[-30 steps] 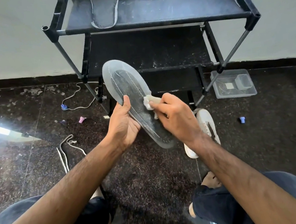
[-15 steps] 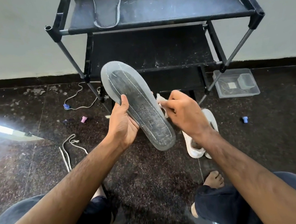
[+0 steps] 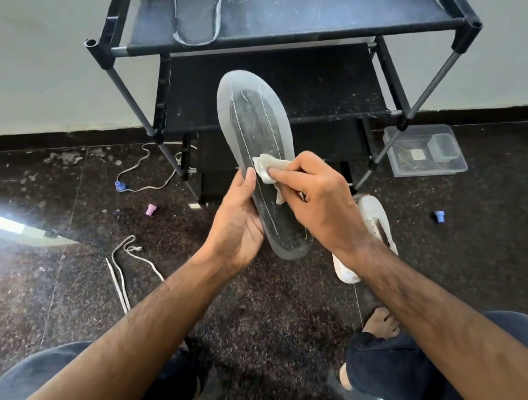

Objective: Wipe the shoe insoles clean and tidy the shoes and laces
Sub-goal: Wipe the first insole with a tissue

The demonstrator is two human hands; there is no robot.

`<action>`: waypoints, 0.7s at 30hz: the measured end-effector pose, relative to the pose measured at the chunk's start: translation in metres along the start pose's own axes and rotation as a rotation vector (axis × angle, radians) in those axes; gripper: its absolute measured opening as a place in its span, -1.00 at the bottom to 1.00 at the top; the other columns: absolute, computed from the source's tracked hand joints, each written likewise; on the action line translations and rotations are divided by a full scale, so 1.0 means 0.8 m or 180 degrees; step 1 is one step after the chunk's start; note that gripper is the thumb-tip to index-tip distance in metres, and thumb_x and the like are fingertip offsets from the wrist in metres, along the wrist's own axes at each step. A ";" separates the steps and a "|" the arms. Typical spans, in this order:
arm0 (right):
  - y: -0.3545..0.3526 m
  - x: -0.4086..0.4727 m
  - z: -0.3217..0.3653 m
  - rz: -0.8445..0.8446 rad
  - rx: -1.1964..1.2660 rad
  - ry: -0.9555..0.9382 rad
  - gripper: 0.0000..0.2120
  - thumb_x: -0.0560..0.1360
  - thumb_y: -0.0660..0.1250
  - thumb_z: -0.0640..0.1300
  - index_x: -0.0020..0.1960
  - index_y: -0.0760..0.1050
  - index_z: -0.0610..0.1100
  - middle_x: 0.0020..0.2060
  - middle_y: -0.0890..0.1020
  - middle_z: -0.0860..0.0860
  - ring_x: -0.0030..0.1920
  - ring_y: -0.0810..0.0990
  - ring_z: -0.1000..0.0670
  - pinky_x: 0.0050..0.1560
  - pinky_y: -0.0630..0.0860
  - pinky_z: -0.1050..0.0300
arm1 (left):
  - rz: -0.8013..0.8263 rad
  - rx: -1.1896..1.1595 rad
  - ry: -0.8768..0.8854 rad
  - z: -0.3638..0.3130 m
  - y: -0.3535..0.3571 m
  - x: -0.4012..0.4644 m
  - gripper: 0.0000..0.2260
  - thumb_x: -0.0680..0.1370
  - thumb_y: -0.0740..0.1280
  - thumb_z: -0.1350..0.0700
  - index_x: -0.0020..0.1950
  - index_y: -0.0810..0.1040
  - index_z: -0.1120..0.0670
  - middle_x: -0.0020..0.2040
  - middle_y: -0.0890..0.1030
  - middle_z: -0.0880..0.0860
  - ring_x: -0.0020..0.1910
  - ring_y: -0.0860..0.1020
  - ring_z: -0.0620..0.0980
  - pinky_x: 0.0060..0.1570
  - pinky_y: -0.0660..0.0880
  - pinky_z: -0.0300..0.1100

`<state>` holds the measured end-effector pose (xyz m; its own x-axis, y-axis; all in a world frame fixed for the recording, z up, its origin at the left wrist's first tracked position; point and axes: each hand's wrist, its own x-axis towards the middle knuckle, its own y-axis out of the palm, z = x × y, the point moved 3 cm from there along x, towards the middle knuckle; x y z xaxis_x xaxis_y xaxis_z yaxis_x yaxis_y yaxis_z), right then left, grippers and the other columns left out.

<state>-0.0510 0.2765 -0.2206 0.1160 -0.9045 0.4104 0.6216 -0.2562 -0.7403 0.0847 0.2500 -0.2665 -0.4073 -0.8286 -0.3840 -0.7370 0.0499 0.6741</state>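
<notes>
Right fingers: you had your right hand (image 3: 323, 207) pinching a small pale cloth (image 3: 269, 171), its fingers (image 3: 286, 173) curled round the wad and pressing it on the insole (image 3: 260, 155) about midway along its length.
Left fingers: your left hand (image 3: 237, 223) gripped the insole's left edge, thumb lying along the top face just beside the cloth; the other fingers were hidden behind the insole.
Insole in hand: it was held up in the air between your two hands, heel end toward you, toe end pointing away toward the shoe rack (image 3: 282, 33); the dark middle looked scuffed and streaked.
Beyond the fingers: a second insole (image 3: 197, 11) lay on the rack's top shelf.
Below your right wrist: a white shoe (image 3: 376, 221) lay on the floor (image 3: 265, 296), partly hidden by your arm.
Out to the left of your left hand: a loose white lace (image 3: 121, 271) lay on the floor, well apart from the shoe.
Progress: I judged you to be mid-wipe on this insole. Whether the shelf insole was wiped could not be told. Tidying the shoe and lace looked left to do.
</notes>
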 end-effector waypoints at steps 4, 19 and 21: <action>0.013 -0.005 0.007 0.0187 -0.0133 -0.0070 -0.80 0.64 0.33 -0.26 0.20 0.63 -0.31 -0.09 0.57 -0.09 -0.10 0.56 -0.05 -0.07 0.60 0.02 | -0.0011 -0.0269 -0.0042 0.010 0.001 -0.001 -0.63 0.74 0.08 0.03 0.44 0.41 0.20 0.30 0.59 0.25 0.23 0.62 0.08 0.26 0.57 -0.04; 0.000 -0.001 -0.003 0.0343 0.0195 0.0088 -0.82 0.55 0.44 -0.31 0.14 0.68 -0.25 -0.11 0.57 -0.03 -0.12 0.57 -0.01 -0.07 0.62 0.06 | -0.0285 -0.0294 0.0289 0.001 -0.005 0.006 -0.71 0.74 0.06 0.08 0.39 0.44 0.10 0.33 0.58 0.21 0.18 0.63 0.08 0.12 0.64 -0.03; 0.016 -0.008 0.012 0.0655 -0.0044 -0.0214 -0.83 0.58 0.35 -0.29 0.11 0.67 -0.30 -0.12 0.54 -0.06 -0.12 0.52 -0.02 -0.07 0.60 0.04 | -0.0231 -0.0344 0.0265 0.003 -0.010 0.008 -0.69 0.74 0.05 0.06 0.43 0.43 0.06 0.31 0.61 0.21 0.22 0.61 0.15 0.18 0.62 0.03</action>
<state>-0.0361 0.2822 -0.2275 0.2910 -0.9136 0.2841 0.5689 -0.0735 -0.8191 0.0864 0.2454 -0.2757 -0.3057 -0.8715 -0.3835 -0.6987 -0.0683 0.7122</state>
